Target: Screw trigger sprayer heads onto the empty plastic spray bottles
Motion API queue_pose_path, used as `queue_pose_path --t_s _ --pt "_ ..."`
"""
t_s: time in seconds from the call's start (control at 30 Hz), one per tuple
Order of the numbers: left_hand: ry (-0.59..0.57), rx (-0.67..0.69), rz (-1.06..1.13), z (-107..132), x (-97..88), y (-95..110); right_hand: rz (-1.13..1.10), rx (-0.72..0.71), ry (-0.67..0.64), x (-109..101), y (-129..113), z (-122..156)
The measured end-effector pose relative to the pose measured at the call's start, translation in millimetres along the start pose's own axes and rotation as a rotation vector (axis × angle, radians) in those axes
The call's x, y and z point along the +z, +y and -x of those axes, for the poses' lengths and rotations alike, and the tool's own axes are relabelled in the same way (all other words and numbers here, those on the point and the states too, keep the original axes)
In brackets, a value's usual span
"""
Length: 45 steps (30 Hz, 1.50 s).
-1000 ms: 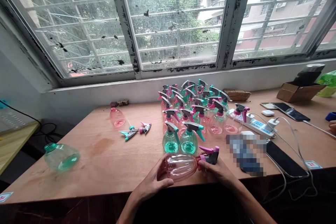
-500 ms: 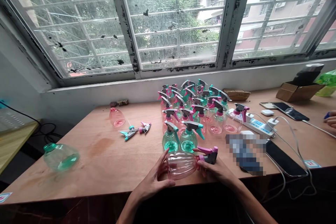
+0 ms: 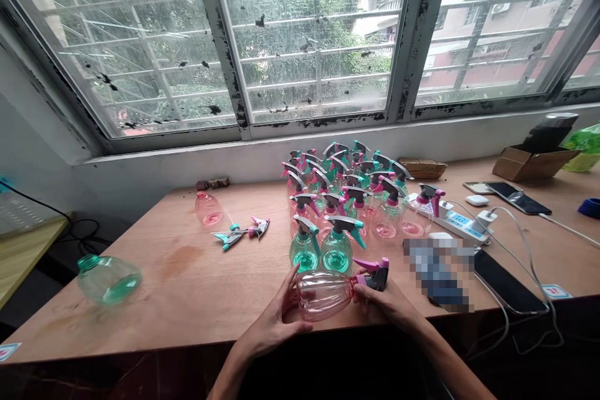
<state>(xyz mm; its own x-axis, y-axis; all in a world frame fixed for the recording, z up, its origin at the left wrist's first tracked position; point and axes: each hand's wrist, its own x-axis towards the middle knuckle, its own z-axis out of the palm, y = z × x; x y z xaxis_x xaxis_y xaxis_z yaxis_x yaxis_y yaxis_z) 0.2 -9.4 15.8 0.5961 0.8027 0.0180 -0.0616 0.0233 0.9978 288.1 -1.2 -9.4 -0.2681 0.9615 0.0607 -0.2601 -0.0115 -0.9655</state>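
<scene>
A clear pink spray bottle [image 3: 323, 295] lies sideways between my hands near the table's front edge, its black and pink trigger head pointing right. My left hand [image 3: 287, 309] is wrapped round the bottle's base. With the fingers of my right hand [image 3: 375, 297] I grip the pink collar at the neck. Just behind stand two green spray bottles [image 3: 335, 253], the front of a packed group of pink and green ones. Two loose trigger heads [image 3: 241, 234] lie to the left, near an open pink bottle [image 3: 209, 209]. Farther left a green bottle [image 3: 110, 281] without a head lies tipped.
On the right are a power strip [image 3: 462, 225] with white cables, a phone [image 3: 510, 281] and a blurred-out item [image 3: 438, 275]. Behind them sit more phones [image 3: 518, 198], a cardboard box [image 3: 534, 162] and a blue ring-shaped object [image 3: 589, 207]. A window runs along the back.
The trigger head in my right hand has turned slightly at the neck. Another person's hand at the right edge has gone out of view, and a blue ring-shaped object shows there.
</scene>
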Motion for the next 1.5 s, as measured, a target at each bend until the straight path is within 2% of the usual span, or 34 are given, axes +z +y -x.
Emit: queue_pose_path --t_s 0.17,0.37,0.6,0.83,1.07,1.27,1.5 --pt "-0.003 -0.014 -0.011 1.6 -3.0 1.4 0.001 -0.003 0.001 2.4 -7.5 2.1" --pt "-0.052 -0.011 0.018 0.7 0.3 4.4 -0.011 0.005 0.019 0.6 -3.1 1.0" --pt "0.012 -0.005 -0.019 1.8 -1.6 2.9 -0.011 0.01 0.031 0.5 -1.8 2.0" --pt "-0.031 0.002 0.003 1.1 1.7 6.1 -0.009 0.013 0.026 -0.2 -1.5 1.5" --pt "0.006 -0.024 -0.02 2.7 -2.2 1.6 -0.017 0.005 0.016 -0.6 -2.4 2.1" --pt "-0.03 -0.02 0.018 2.4 1.8 7.2 -0.015 0.014 0.01 -0.1 -3.7 1.7" --pt "-0.001 -0.012 0.015 0.1 -2.1 -1.2 -0.002 0.024 0.008 -1.5 -0.8 2.3"
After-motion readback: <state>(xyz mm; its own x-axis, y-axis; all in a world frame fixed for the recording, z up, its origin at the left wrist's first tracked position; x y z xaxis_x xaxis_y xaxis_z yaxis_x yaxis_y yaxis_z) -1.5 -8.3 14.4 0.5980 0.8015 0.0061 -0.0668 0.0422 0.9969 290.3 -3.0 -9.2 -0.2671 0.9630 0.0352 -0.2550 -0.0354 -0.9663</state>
